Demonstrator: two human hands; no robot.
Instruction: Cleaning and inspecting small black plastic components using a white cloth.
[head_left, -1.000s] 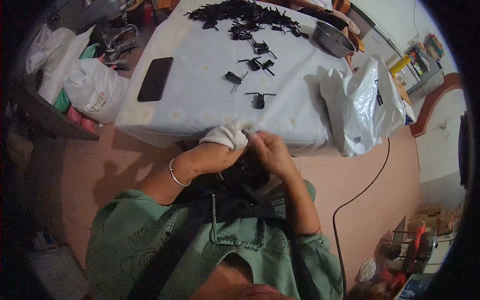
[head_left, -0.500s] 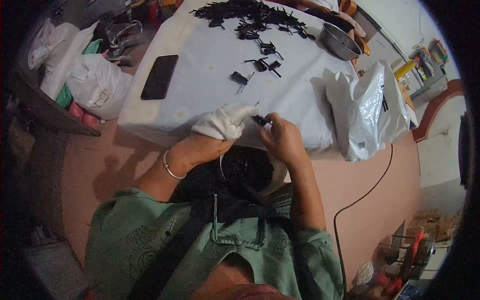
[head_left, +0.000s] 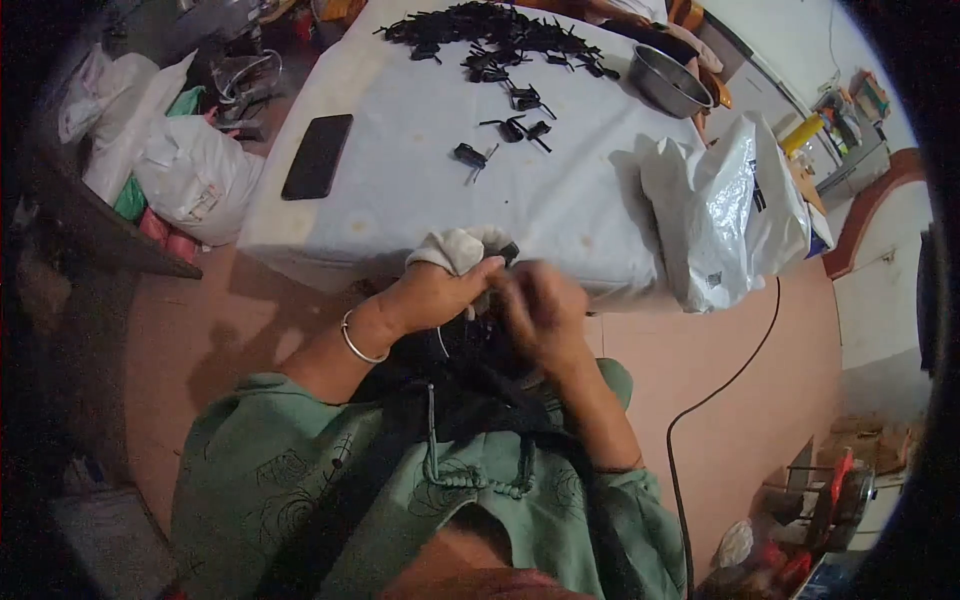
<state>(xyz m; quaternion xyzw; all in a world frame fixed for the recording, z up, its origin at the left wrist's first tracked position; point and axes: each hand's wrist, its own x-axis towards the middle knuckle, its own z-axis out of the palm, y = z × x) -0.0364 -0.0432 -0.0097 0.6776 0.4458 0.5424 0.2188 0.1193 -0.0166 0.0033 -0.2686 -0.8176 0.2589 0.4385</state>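
My left hand (head_left: pixel 440 290), its fingers covered by a white glove or cloth (head_left: pixel 455 250), is at the table's near edge. Pinched at its fingertips is a small black part (head_left: pixel 510 253). My right hand (head_left: pixel 547 305) is close beside it on the right, fingers curled and smeared by motion, so what they hold cannot be made out. Beyond the hands, a few similar black pieces with thin prongs (head_left: pixel 470 156) lie apart on the white-covered table (head_left: pixel 400 190). A large heap of them (head_left: pixel 480 30) spreads over the far end.
A black phone (head_left: pixel 317 157) lies at the table's left. To the right are a metal bowl (head_left: pixel 670 82) and a white plastic bag (head_left: pixel 710 225). Full sacks (head_left: pixel 190 180) stand on the left. A dark cable (head_left: pixel 720 400) crosses the floor. Another person sits at the far end.
Both hands have moved down toward my lap, to the table's near edge. My right hand has closed up and blurred. The view has shifted slightly; the pieces on the table look unmoved.
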